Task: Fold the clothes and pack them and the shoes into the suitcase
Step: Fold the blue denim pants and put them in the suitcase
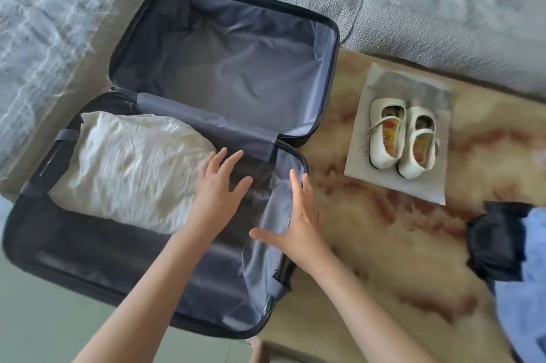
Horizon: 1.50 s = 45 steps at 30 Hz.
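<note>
A black suitcase [335, 46] lies open with grey lining in both halves. A folded white garment [127, 164] fills the left of the near half. My left hand [220, 182] hovers flat with spread fingers beside the garment's right edge. Over the near half's right wall, my right hand [298, 220] is held flat with straight fingers. A pair of white shoes [399, 138] stands on a grey bag [381, 179] to the right of the suitcase. Dark and blue clothes [508, 256] lie bunched at the right edge.
The suitcase and shoes rest on a tan mat with red blotches [369, 229]. A pale quilt [443, 8] covers the bed behind and to the left. Green floor [44, 318] shows at the lower left.
</note>
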Each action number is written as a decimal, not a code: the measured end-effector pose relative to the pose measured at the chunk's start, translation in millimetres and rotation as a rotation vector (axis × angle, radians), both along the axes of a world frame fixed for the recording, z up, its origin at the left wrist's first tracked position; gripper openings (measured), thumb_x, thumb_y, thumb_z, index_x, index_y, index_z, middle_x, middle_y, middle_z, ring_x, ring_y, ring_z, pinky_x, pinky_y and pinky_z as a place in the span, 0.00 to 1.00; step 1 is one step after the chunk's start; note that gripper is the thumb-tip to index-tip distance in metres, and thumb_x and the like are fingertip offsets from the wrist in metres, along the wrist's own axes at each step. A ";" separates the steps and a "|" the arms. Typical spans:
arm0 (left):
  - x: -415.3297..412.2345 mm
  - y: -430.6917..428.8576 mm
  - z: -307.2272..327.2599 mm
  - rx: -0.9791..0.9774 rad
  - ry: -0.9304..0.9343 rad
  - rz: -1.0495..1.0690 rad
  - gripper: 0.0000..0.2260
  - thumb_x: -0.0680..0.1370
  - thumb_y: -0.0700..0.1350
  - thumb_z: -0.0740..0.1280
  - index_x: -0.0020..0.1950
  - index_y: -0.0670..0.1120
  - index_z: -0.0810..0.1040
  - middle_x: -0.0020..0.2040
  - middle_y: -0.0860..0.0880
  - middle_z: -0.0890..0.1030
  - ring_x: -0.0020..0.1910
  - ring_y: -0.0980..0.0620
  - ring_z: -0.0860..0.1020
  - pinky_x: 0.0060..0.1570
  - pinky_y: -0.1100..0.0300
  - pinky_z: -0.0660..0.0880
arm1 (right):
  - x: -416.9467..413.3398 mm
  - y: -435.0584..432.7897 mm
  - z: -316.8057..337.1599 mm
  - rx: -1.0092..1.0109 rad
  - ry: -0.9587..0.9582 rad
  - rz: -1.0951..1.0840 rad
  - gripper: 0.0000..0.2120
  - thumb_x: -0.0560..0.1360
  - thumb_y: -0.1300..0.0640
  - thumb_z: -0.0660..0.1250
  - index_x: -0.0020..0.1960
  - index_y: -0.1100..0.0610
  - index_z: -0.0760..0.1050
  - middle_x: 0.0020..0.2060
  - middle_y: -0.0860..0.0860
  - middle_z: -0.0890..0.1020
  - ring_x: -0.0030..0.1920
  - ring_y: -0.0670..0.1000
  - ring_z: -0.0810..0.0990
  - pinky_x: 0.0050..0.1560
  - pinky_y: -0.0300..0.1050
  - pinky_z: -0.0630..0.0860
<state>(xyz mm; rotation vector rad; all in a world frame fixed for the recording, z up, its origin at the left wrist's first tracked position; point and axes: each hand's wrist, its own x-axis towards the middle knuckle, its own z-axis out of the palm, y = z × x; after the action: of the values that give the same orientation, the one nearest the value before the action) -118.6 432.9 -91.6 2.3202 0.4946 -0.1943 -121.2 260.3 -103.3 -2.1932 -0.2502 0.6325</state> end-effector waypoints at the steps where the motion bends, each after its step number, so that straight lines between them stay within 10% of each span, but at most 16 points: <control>1: 0.5 -14.0 2.3 -0.030 0.006 -0.014 0.24 0.79 0.47 0.65 0.74 0.50 0.65 0.76 0.46 0.61 0.74 0.44 0.58 0.73 0.48 0.57 | -0.6 -14.7 3.2 0.018 0.005 -0.021 0.57 0.62 0.35 0.74 0.72 0.37 0.33 0.76 0.46 0.38 0.75 0.44 0.40 0.74 0.51 0.47; 6: 4.9 -92.8 20.3 -0.113 -0.036 -0.118 0.22 0.79 0.46 0.65 0.73 0.48 0.67 0.73 0.48 0.66 0.73 0.49 0.63 0.71 0.49 0.61 | -4.3 -91.7 20.5 0.005 -0.036 -0.118 0.54 0.63 0.37 0.74 0.69 0.32 0.33 0.77 0.45 0.40 0.76 0.43 0.41 0.73 0.49 0.47; 12: 10.4 -201.8 28.1 -0.186 0.020 -0.262 0.21 0.79 0.42 0.65 0.72 0.50 0.68 0.70 0.52 0.70 0.67 0.56 0.68 0.57 0.75 0.58 | -15.8 -204.7 27.6 -0.056 -0.031 -0.329 0.51 0.63 0.38 0.75 0.70 0.33 0.39 0.77 0.46 0.47 0.76 0.45 0.48 0.74 0.49 0.51; 23: 35.3 -381.6 16.0 -0.378 0.175 -0.372 0.17 0.81 0.48 0.62 0.70 0.50 0.70 0.66 0.52 0.74 0.65 0.54 0.71 0.56 0.67 0.64 | -34.0 -411.0 5.6 -0.324 -0.298 -0.699 0.36 0.70 0.53 0.75 0.73 0.56 0.64 0.74 0.57 0.61 0.74 0.56 0.58 0.71 0.54 0.59; 30: 39.2 -444.4 4.6 -0.407 0.276 -0.425 0.16 0.81 0.45 0.60 0.69 0.49 0.71 0.64 0.50 0.76 0.57 0.57 0.72 0.44 0.73 0.62 | -4.2 -511.5 -3.5 -0.623 -0.309 -0.781 0.34 0.72 0.57 0.73 0.74 0.60 0.62 0.72 0.59 0.66 0.74 0.63 0.58 0.72 0.60 0.53; 35: 34.6 -464.1 -1.5 -0.435 0.342 -0.408 0.16 0.82 0.47 0.58 0.70 0.50 0.71 0.62 0.53 0.76 0.55 0.58 0.72 0.48 0.69 0.64 | 8.2 -523.9 -14.8 -0.884 -0.348 -0.679 0.24 0.68 0.56 0.76 0.62 0.58 0.77 0.53 0.59 0.79 0.61 0.63 0.70 0.72 0.62 0.48; 39: 32.0 -470.2 -12.1 -0.506 0.374 -0.310 0.15 0.82 0.47 0.58 0.68 0.50 0.73 0.61 0.51 0.78 0.58 0.54 0.75 0.55 0.60 0.69 | 4.9 -517.8 -18.5 -0.842 -0.510 -0.681 0.07 0.67 0.56 0.77 0.42 0.54 0.81 0.39 0.51 0.79 0.50 0.59 0.74 0.70 0.63 0.54; 45: 35.5 -482.0 -7.0 -0.873 0.560 0.031 0.17 0.80 0.56 0.60 0.65 0.50 0.73 0.59 0.50 0.79 0.57 0.50 0.78 0.57 0.50 0.74 | -22.7 -460.9 -5.8 -0.541 -0.680 -0.649 0.06 0.75 0.61 0.66 0.40 0.56 0.78 0.30 0.48 0.76 0.37 0.53 0.75 0.69 0.66 0.59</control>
<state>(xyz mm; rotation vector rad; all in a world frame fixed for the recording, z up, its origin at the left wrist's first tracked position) -83.1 -49.1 -98.6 1.3806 0.5645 -0.8699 -143.9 -200.6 -109.1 -2.7345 0.3283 -0.4763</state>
